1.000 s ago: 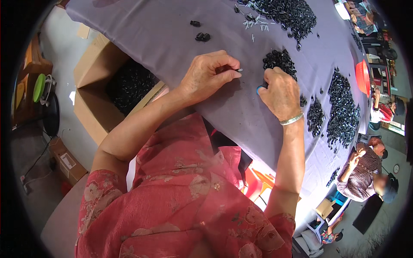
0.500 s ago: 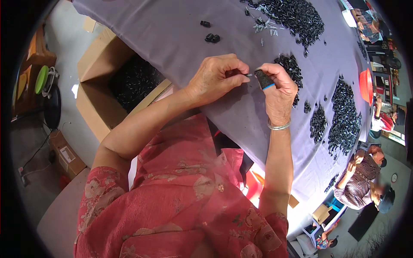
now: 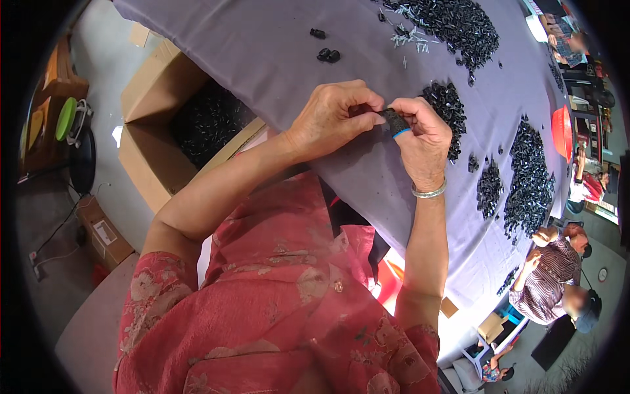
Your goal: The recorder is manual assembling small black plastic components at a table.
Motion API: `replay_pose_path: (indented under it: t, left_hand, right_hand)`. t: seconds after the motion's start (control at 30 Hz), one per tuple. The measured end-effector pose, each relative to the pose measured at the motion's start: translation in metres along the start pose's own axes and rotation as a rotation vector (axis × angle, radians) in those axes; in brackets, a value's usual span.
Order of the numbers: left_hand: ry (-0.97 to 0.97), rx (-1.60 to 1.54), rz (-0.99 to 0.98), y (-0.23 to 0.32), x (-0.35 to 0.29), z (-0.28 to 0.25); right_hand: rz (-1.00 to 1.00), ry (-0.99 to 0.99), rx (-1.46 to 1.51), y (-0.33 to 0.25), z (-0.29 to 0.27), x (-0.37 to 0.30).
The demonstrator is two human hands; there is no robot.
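Observation:
Over the grey-purple tablecloth, my left hand is closed in a pinch, thumb against forefinger, on a small dark piece mostly hidden at the fingertips. Touching or nearly touching it is my right hand, also closed, with a silvery bracelet on its wrist. A black finger cover with a blue edge sits on a digit of the right hand, pointing at the left fingertips. What the right fingers hold, if anything, cannot be made out. Just beyond the right hand lies a heap of small black parts.
Further heaps of black parts cover the table's right side, and a large pile with thin silvery pins lies at the back. An open cardboard box holding dark pieces stands left. Other people sit at the far right, near a red basin.
My right hand has come slightly left, closing the gap to the left fingertips. The dark piece that showed in the left pinch is now mostly covered.

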State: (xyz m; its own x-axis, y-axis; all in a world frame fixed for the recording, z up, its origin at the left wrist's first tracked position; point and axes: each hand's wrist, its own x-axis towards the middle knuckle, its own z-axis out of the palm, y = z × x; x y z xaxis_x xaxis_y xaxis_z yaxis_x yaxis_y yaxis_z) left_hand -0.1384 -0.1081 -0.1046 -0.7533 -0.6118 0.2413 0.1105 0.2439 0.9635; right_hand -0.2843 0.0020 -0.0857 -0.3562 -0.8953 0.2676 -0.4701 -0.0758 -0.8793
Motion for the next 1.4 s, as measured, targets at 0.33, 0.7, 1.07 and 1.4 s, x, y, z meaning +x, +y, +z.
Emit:
replay_pose_path:
  t: [0.33, 0.7, 1.07, 1.4]
  left_hand:
    - [-0.013, 0.010, 0.034, -0.005, -0.002, 0.000]
    - [0.007, 0.038, 0.009, -0.004, 0.000, 0.001]
    - [0.010, 0.047, 0.027, -0.005, 0.004, 0.001]
    - [-0.058, 0.055, 0.004, -0.008, 0.006, -0.002]
  right_hand:
    - [0.007, 0.003, 0.019, -0.001, 0.003, -0.001]
    - [0.054, 0.042, -0.041, -0.009, 0.005, -0.002]
    - [0.112, -0.046, 0.025, -0.007, -0.001, 0.004]
    - [0.141, -0.061, -0.007, -0.007, -0.001, 0.006]
